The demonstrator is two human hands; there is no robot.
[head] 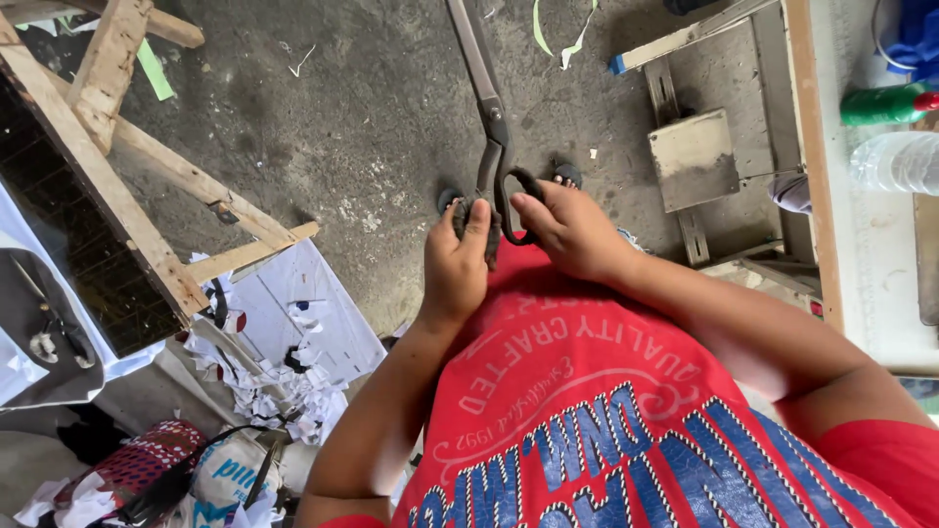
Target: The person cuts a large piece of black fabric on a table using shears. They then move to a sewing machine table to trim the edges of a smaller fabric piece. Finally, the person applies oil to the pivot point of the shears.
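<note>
fingers (476,227) of my left hand (456,264) are curled shut around one handle loop of the large black scissors (492,147), thumb pressed against the outer side. fingers of my right hand (570,231) are bent over the other loop, fingertip hooked at its rim; grip closed, though how far they pass through the loop i cannot tell. both hands meet just above the hem of my red shirt (606,411), held close to my body. scissors point away from me, blades shut together and running up toward the top edge of the view, over the grey concrete floor (372,117). two sandalled feet show just beyond the handles, partly hidden by my hands. to my left: a wooden frame (117,186) with dark mesh, white paper scraps (284,391) heaped below it, a patterned bag lower still. to my right: a wooden table edge (807,166), a green bottle (880,104) and a clear plastic bottle (895,161) lying on its pale top. thin paper strips lie on the floor near the blade tips
</note>
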